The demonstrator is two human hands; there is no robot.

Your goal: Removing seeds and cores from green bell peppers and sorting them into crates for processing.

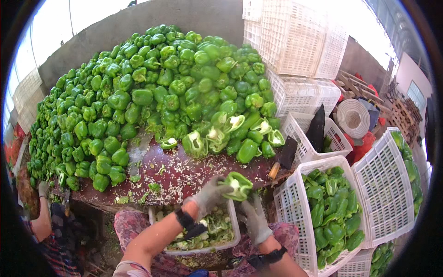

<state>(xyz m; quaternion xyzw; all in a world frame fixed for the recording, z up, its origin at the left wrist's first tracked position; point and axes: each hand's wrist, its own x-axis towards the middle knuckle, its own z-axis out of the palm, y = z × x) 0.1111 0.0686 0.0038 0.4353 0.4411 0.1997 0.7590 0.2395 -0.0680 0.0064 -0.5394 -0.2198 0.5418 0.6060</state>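
My left hand (210, 196), in a pale work glove, grips a cut green bell pepper half (238, 186) whose white core faces up, above the front edge of a dark red work surface (166, 180) strewn with seeds. Just below and right of the pepper is my gloved right hand (254, 216); whether it touches the pepper or holds anything is unclear. Cut halves (195, 143) lie at the front of a large heap of whole green bell peppers (166, 86). Under my hands, between the knees, a white bin (207, 247) holds pepper scraps.
At right, a white plastic crate (301, 221) holds peppers, with more crates beside and behind it. A cleaver with a wooden handle (274, 170) lies at the surface's right edge. A straw hat (353, 117) is farther back. A co-worker's arm (43, 218) shows at far left.
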